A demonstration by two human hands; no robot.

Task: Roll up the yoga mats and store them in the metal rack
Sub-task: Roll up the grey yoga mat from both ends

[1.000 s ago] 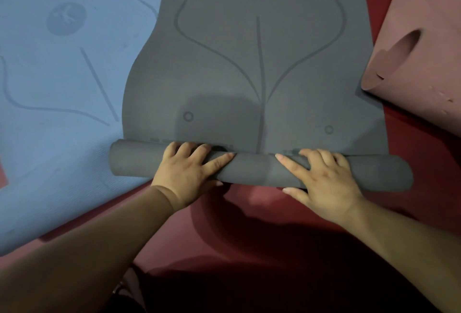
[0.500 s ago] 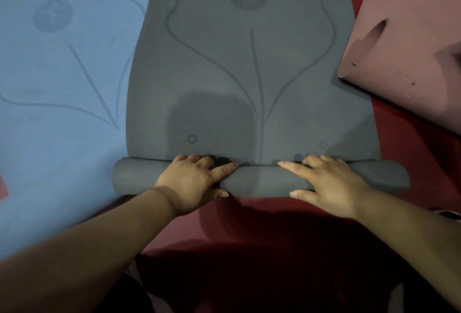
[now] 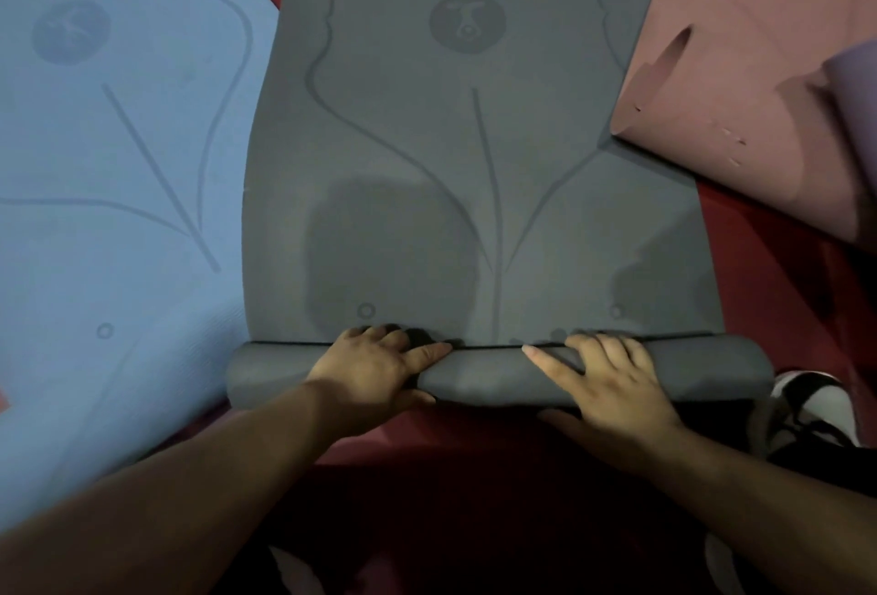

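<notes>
The roll point(image 3: 484, 374) has crept further up the grey mat point(image 3: 427, 143) since a second ago. It is fatter now, and the small ring mark point(image 3: 366, 310) printed on the flat part, which had a clear strip between it and the fingers, sits just beyond the left knuckles. A black and white shoe point(image 3: 807, 400) has also come into sight just outside the right hand.

On the near side of both hands, between the forearms, the red floor point(image 3: 474, 438) shows where the mat has already been taken up. The left hand point(image 3: 375, 371) wraps over the roll, fingers curled down its far side, forefinger pointing along the seam towards the other hand and thumb tucked against the near side. The right hand point(image 3: 612, 385) grips the same way, fingers spread over the top and thumb low on the near side. The two forefingers point at each other with a stretch of bare roll between them. The roll lies crosswise and runs out past both hands; its end beyond the left hand rests over the blue mat point(image 3: 118, 167).

Beyond the fingers the rest of the grey mat lies flat, with curved lines meeting in a centre stem and a round logo point(image 3: 467, 24) further off. The blue mat spreads flat away to the left of the left hand. Beyond the right hand a pink mat point(image 3: 759, 96) lies at an angle, its nearest corner over the grey mat's edge.
</notes>
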